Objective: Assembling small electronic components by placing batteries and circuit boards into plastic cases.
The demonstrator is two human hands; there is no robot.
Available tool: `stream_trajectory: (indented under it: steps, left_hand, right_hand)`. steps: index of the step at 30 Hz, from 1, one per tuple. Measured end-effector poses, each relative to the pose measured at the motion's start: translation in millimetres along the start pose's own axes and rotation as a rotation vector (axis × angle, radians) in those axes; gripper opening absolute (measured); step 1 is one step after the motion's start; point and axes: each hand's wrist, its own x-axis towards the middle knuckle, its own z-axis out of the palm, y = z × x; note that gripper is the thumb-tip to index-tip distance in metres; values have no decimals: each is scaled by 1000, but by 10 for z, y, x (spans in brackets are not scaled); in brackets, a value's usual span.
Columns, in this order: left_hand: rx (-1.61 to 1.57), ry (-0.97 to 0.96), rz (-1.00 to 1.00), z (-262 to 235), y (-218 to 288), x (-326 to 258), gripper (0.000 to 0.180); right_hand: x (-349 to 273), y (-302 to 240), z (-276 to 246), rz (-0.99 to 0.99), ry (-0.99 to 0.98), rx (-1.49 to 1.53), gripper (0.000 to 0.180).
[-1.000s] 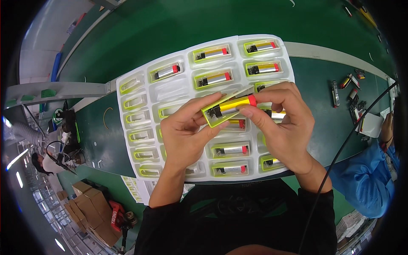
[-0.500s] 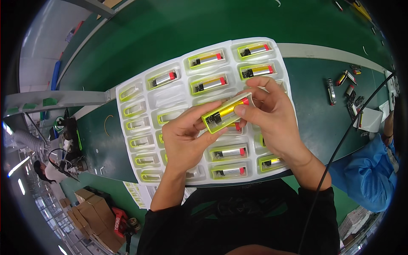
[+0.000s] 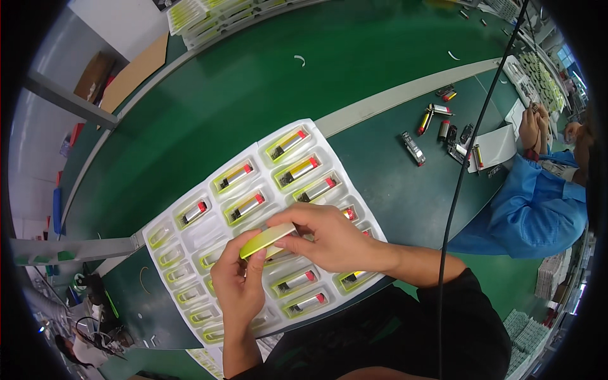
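Both hands hold a slim casing (image 3: 267,240), yellow-green fading to white, tipped so its outer side shows; its inside is hidden. My left hand (image 3: 235,272) pinches the green end between thumb and fingers. At the whitish end, my right hand (image 3: 332,240) has its thumb and fingers closed around it. Beneath them lies a white moulded tray (image 3: 206,233). Its right-hand pockets carry casings with silver or yellow battery cells with red ends, such as this casing (image 3: 296,170). Clear-and-green shells (image 3: 171,256) without cells fill the left column.
Loose battery parts (image 3: 443,130) and a black-and-silver piece (image 3: 413,149) lie on the bench at right. A black cable (image 3: 461,177) hangs across the view. Someone in a blue garment (image 3: 519,209) works at the right. Stacked trays (image 3: 209,19) stand at the far side.
My hands have tilted the casing, hiding the yellow cell seen in it before. The view has swung, so the tray appears lower and further left, and more of the co-worker shows.
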Motion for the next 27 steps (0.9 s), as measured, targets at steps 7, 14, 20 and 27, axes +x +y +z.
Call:
stream_trajectory:
  steps: [7,14,20,27]
  left_hand:
    - [336,59,144,111,-17,14,19]
    - [393,77,327,71,155,4,20]
    - [133,-56,199,25,226,-94,30]
    - [77,-11,130,80,169,-78,22]
  right_hand:
    - [-57,7,25,-138,17,-292,23]
    - [-15,-147,-71,-235,-58,-437,30]
    - [-45,-203,-177,-286,-117,-268,32]
    - [-77,-229,-131,-163,-115,-266,23]
